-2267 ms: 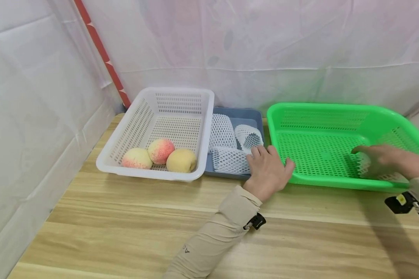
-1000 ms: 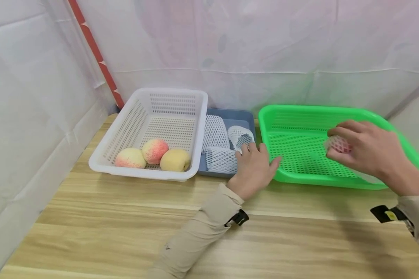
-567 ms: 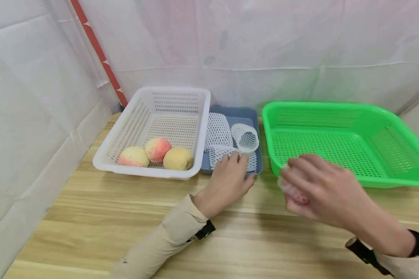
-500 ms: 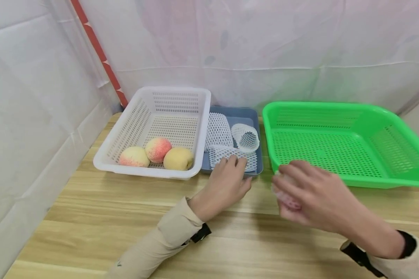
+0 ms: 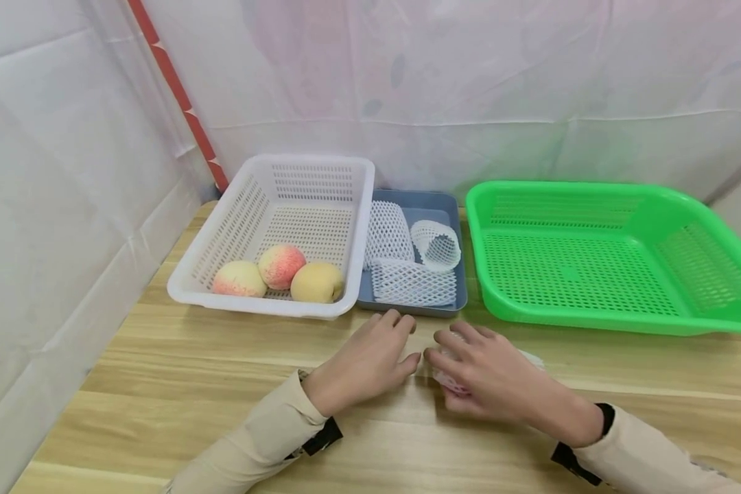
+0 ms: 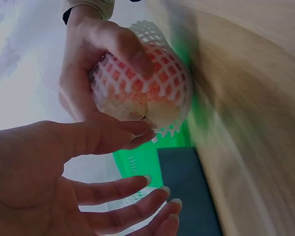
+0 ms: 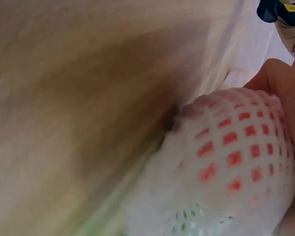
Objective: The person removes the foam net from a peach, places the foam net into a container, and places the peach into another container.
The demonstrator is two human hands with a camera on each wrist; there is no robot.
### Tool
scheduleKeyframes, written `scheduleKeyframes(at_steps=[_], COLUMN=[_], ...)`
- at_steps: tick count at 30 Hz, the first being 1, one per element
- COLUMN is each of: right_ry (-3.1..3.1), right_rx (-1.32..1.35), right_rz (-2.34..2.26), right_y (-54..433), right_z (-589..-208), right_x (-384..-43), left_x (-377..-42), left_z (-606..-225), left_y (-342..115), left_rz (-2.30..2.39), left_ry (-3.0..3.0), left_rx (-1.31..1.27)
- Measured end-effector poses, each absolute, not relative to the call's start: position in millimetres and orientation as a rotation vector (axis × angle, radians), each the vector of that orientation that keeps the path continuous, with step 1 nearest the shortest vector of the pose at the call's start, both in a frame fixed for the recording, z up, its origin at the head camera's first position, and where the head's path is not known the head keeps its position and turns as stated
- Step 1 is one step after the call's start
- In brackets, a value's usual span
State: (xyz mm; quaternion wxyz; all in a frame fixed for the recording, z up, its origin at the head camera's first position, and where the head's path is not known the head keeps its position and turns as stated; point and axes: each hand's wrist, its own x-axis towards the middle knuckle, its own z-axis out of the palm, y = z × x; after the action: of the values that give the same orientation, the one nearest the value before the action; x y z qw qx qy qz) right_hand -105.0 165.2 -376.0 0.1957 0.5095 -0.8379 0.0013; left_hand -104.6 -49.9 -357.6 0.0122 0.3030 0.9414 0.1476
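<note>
My right hand (image 5: 494,377) grips a red-and-cream peach (image 6: 123,105) wrapped in a white foam fruit net (image 7: 236,147), low over the table in front of the tray. The net's loose end (image 5: 531,358) sticks out beyond the back of that hand. In the left wrist view the peach's pale end shows at the net's open edge. My left hand (image 5: 364,360) hovers just left of the peach, holding nothing, thumb and fingers spread apart. A blue-grey tray (image 5: 429,200) behind the hands carries three more foam nets (image 5: 414,283).
To the left, a white basket (image 5: 210,302) contains two peaches (image 5: 282,266) and a yellow fruit (image 5: 317,283), perhaps a pear. At the right stands a green basket (image 5: 568,274). White sheeting (image 5: 469,68) hangs behind the wooden table (image 5: 222,370).
My right hand has taken the netted peach out of the green basket and brought it left, to the table's middle. My left hand has drawn back from the tray toward the front left.
</note>
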Motion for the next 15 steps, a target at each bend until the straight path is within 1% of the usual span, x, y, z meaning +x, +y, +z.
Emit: scheduleKeyframes(at_steps=[4,8,12,15], right_ry=[-2.404,-2.425,-2.375,-2.382], right_rx=[1.416,1.388,1.322,1.251], right_rz=[0.008,0.084,0.200,0.236], right_y=[165.0,170.4,182.2,193.4], right_z=[-375.7,-366.5,-354.1,-348.5], right_x=[-103.5,-100.2,-95.6,-90.3], left_x=[-105.2,-105.8,-105.6,-105.1], left_z=[-360.8,-360.3,-356.6,-353.4], left_y=[-52.9,-58.1,-66.8,-72.6], left_rz=[0.472,0.522,0.616,0.624], left_ry=[2.905,2.854,2.785,2.767], left_rx=[0.909,0.857,0.761,0.747])
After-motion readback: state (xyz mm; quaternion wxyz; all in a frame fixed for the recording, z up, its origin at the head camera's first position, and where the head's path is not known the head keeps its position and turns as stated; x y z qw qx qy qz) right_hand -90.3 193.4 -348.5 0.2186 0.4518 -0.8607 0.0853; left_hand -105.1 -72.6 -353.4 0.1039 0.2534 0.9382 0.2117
